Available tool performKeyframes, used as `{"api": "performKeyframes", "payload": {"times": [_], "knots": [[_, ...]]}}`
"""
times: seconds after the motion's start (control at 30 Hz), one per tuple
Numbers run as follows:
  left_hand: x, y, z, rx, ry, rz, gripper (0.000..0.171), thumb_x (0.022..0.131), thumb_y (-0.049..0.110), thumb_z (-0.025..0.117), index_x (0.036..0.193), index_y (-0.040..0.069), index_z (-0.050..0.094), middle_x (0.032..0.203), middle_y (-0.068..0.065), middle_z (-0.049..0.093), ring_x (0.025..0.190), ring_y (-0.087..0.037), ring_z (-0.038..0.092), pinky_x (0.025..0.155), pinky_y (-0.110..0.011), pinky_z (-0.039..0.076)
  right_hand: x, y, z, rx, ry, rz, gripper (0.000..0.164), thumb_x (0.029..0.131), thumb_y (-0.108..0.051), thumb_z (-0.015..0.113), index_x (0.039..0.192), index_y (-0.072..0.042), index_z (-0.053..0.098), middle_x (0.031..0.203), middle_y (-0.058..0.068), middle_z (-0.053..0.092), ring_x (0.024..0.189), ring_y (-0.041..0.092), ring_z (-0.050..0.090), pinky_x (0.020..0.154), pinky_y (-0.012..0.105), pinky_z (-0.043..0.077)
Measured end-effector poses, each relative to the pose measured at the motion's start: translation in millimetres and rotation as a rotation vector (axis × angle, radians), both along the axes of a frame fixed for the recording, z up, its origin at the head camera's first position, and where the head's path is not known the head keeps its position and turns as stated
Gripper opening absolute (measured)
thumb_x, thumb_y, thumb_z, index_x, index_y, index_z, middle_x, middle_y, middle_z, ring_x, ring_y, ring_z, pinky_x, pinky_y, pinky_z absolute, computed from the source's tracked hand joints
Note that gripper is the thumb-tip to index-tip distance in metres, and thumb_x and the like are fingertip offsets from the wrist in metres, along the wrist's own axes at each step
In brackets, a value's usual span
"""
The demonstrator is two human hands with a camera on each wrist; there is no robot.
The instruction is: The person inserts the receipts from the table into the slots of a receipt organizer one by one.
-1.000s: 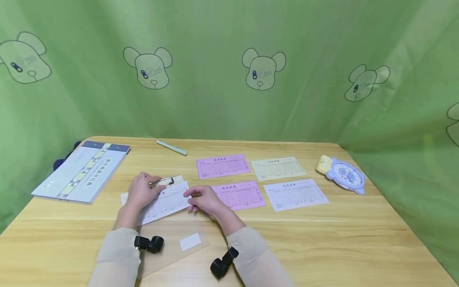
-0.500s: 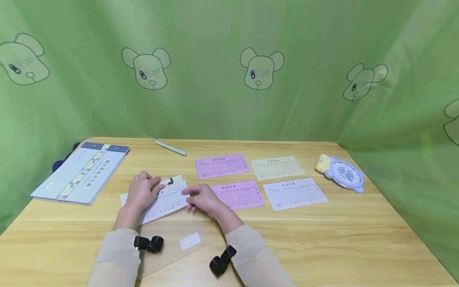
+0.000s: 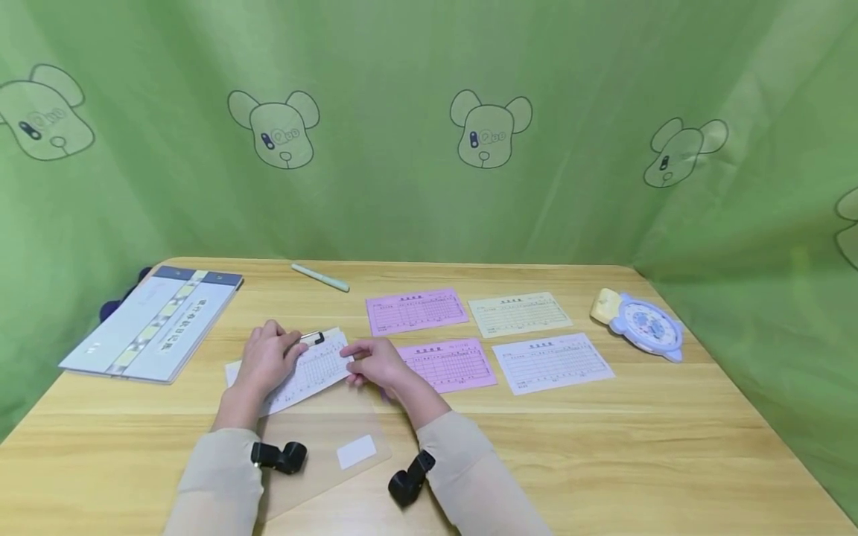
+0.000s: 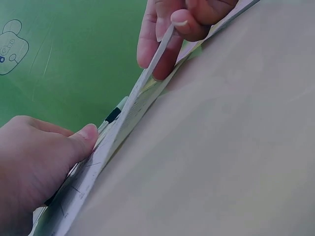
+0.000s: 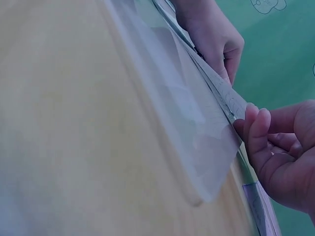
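Observation:
My left hand [image 3: 264, 357] is at the metal clip [image 3: 312, 339] of a clipboard, forefinger and thumb closed about the clip's near end. Its thumb [image 4: 84, 140] shows beside the clip in the left wrist view; its other fingers are partly hidden. A white printed form [image 3: 315, 380] lies below the clip, over a pale yellow sheet [image 3: 333, 333]. Its right edge is raised, and my right hand [image 3: 378, 365] pinches that corner between thumb and fingers. The right wrist view has the same right hand [image 5: 290, 152] gripping the sheet's corner.
A translucent folder [image 3: 302, 469] with a white label [image 3: 357, 451] lies in front. Pink forms [image 3: 417, 311], a yellow form [image 3: 520, 314] and another white form [image 3: 553, 363] spread rightward. Beyond are a pen [image 3: 320, 277], account book [image 3: 153, 324] and blue clock-like toy [image 3: 646, 327].
My right hand has shifted slightly up and left with the form's corner, and the white form sits a little closer to the clip. My left hand has barely moved.

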State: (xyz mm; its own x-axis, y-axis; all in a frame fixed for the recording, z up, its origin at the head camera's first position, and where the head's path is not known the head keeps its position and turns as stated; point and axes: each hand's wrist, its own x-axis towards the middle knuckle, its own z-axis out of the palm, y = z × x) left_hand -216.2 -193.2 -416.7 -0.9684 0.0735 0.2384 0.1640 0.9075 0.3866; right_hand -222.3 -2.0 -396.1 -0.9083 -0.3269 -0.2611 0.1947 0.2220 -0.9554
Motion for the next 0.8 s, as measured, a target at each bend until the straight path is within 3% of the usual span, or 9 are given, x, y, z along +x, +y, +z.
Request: {"api": "performKeyframes", "payload": {"times": [0.2,0.8], "knots": [[-1.6,0,-0.8,0.003,0.004,0.006,0.035,0.086,0.025,0.053,0.111,0.001,0.057,0.085,-0.008,0.04,0.079,-0.024,0.034,0.067,-0.036,0.028,-2.6,-4,2.8,0.0,-0.018,-0.031,0.025,0.073,0.013,0.055,0.096,0.005,0.06,0.077,0.013,0.056,0.049,0.014,0.053,0.049,0.023,0.046],[-1.3,0,-0.7,0.016,0.005,0.007,0.034,0.085,0.024,0.054,0.109,0.001,0.059,0.084,-0.008,0.04,0.078,-0.024,0.034,0.067,-0.035,0.028,-12.2,-10,-0.3,0.031,0.001,-0.019,0.024,0.074,0.012,0.055,0.096,0.005,0.06,0.07,0.013,0.056,0.047,0.013,0.052,0.045,0.021,0.044]]}}
